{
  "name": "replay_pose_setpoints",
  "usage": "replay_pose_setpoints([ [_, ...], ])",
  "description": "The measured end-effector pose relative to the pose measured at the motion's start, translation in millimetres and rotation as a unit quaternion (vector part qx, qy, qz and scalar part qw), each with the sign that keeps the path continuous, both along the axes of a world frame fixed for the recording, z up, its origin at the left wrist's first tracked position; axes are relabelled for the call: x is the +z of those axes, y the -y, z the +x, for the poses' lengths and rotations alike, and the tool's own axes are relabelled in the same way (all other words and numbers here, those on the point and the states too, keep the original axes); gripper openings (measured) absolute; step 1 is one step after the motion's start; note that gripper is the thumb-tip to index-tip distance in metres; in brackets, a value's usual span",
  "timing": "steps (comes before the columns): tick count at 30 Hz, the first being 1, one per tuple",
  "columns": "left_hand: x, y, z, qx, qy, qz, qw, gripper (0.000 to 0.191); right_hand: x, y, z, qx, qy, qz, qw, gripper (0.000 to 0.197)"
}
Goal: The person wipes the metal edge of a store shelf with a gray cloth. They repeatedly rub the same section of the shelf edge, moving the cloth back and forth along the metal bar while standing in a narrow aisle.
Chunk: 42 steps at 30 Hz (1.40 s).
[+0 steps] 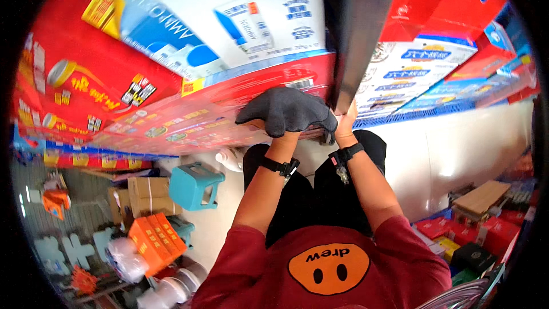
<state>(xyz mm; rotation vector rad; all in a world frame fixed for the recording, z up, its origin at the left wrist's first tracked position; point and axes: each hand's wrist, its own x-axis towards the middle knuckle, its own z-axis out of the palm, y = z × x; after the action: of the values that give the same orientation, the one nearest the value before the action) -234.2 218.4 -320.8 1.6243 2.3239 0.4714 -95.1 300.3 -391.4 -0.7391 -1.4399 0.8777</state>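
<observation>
My left hand (285, 111), in a dark grey knit glove, rests spread against a stack of red shrink-wrapped cartons (240, 107), just below a printed barcode. Beside it, my right hand (346, 120) is at the lower end of a grey metal post (362, 30). Its fingers are mostly hidden behind the post and the glove, so what they hold cannot be made out. Above the red cartons stands a white and blue Ambpoial yogurt carton (266, 13). Black straps with small devices circle both wrists.
Red drink cartons (98, 90) are stacked at left, white and blue boxes (399, 77) right of the post. On the floor at lower left are a teal plastic stool (191, 186), a cardboard box (150, 195) and an orange box (156, 240). More boxes (493, 231) lie lower right.
</observation>
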Motion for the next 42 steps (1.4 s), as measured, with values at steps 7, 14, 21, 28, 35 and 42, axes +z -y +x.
replay_pose_setpoints([
  [7, -19, 36, 17, -0.060, 0.019, 0.322, 0.945, 0.032, 6, -6, 7, -0.036, 0.058, 0.059, 0.996, 0.048],
  [14, 6, 52, -1, 0.034, -0.076, 0.374, 0.924, 0.032, 7, -3, 3, -0.010, 0.073, 0.075, 0.994, 0.043],
  [21, 64, 78, -52, 0.090, -0.132, 0.328, 0.931, 0.039, 2, -13, 9, 0.003, 0.043, 0.064, 0.997, 0.041],
  [28, 43, 82, -46, 0.183, -0.188, 0.247, 0.933, 0.038, 3, -4, 1, -0.003, 0.005, 0.029, 1.000, 0.044],
  [35, 33, 87, -56, 0.209, -0.198, 0.221, 0.932, 0.036, 12, -3, 3, -0.008, 0.029, 0.028, 0.999, 0.041],
  [42, 20, 91, -54, 0.172, -0.215, 0.194, 0.941, 0.035, 115, 33, 45, -0.027, 0.092, 0.081, 0.992, 0.062],
])
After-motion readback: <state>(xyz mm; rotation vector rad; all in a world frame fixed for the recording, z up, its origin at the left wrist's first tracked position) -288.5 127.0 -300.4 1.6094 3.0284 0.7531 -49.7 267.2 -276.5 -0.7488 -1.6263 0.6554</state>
